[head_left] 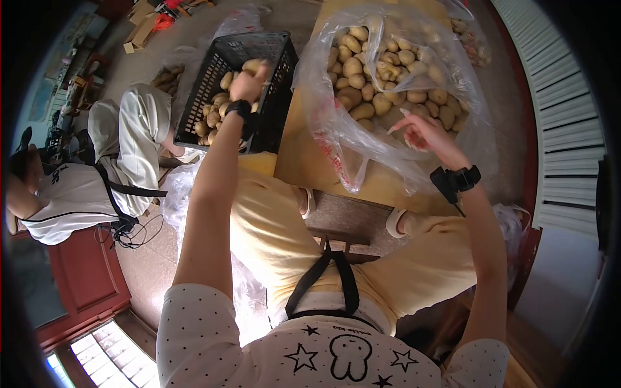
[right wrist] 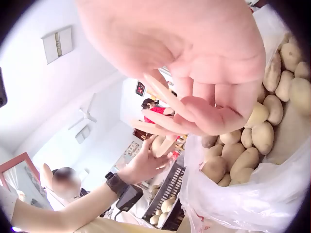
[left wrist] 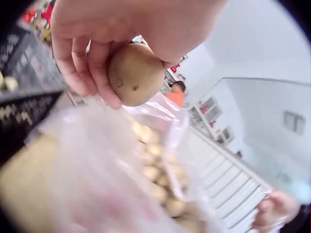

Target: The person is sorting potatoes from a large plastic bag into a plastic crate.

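Observation:
My left hand grips a potato between thumb and fingers, over the black plastic crate. More potatoes lie inside the crate below that hand. My right hand hovers at the near side of a clear plastic bag with its fingers loosely bent. Nothing is between those fingers in the right wrist view. Many potatoes fill the bag, whose mouth is spread wide.
The bag sits on a yellowish board, with the crate to its left. A seated person in pale trousers is left of the crate. Cardboard boxes lie at the far left, and a white ribbed radiator runs along the right.

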{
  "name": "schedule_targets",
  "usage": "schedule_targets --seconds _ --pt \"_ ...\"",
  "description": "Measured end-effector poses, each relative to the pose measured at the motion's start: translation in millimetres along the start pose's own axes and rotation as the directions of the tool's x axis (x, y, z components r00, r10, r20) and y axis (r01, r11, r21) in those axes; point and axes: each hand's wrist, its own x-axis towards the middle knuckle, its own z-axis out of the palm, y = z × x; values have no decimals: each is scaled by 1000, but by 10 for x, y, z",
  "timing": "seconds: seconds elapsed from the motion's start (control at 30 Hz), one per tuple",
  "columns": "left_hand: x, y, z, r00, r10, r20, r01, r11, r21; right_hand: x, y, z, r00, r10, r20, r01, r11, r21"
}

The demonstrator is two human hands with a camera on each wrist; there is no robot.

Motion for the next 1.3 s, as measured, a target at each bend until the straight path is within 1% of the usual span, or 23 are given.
schedule_targets --seconds 0.1,0.17,0.27,0.3,0.33,0.43,0.47,0.5,0.57,0.63,0.73,0.77,0.83,0.9,0.93,1.03,1.1,1.13,1.17,1.2,1.23,1.27,1.3 --pt "290 -891 -5 974 -222 -45 227 957 180 -4 6 -31 1000 9 25 -6 995 -97" --pt "-1 -1014 -178 942 -329 -70 336 928 162 8 33 -25 998 53 24 -48 983 -175" --pt "455 -1906 192 830 -553 -71 549 788 279 26 46 18 998 56 22 -49 969 -240" --pt "467 -1884 159 795 -604 -51 589 749 305 33 67 17 998 58 19 -52 970 -238" --pt "426 -1853 205 740 -646 -188 672 695 256 43 91 12 999 33 39 -23 968 -249" --pt "312 -1549 235 669 -612 -422 736 625 260 93 113 -5 997 -4 74 23 963 -268" --pt "294 -1424 159 839 -377 -392 495 828 263 97 119 -32 996 -19 85 42 959 -279" --pt "273 -1250 80 927 -102 -361 202 946 252 99 143 -74 997 -11 75 32 959 -281" --pt "243 -662 -40 903 -98 -418 137 989 63 129 182 -159 1000 -21 15 25 939 -343" --pt "88 -98 -202 946 45 -320 -77 993 -88 113 138 -226 999 -24 -25 12 927 -376" --pt "-161 551 -260 912 311 -267 -331 943 -32 144 211 -403 994 -32 -109 -18 900 -435" --pt "-255 705 -245 907 356 -224 -360 933 23 146 243 -449 989 -44 -141 -27 886 -464" --pt "-539 1022 -257 860 494 -127 -487 870 82 112 225 -475 983 -46 -176 -39 892 -450" --pt "-706 1184 -193 812 584 -8 -583 812 21 145 303 -579 978 -69 -197 -38 870 -492" --pt "-784 1261 -166 765 644 14 -642 759 109 148 323 -617 977 -72 -200 -36 871 -489" --pt "-1146 1427 -111 716 685 134 -696 716 62 88 326 -678 981 -76 -178 -26 859 -512" --pt "-1286 1425 -2 556 829 56 -829 558 -40 -27 268 -672 985 -43 -170 -48 866 -498" --pt "-1275 1394 80 496 859 127 -854 509 -107 -40 304 -685 983 -31 -181 -64 866 -495" --pt "-1283 1384 154 488 863 130 -856 502 -124 -35 361 -705 976 -139 -167 34 857 -515" --pt "-1293 1391 222 400 911 96 -911 407 -68 -36 413 -717 957 -247 -152 130 835 -535" --pt "-1285 1380 290 309 949 65 -951 310 -7 -31 410 -682 958 -237 -163 115 835 -538" --pt "-1258 1316 446 282 946 162 -956 290 -29 -12 420 -650 953 -257 -161 99 767 -634" --pt "-1254 1261 515 280 946 163 -957 289 -35 36 458 -607 949 -281 -144 95 688 -719"
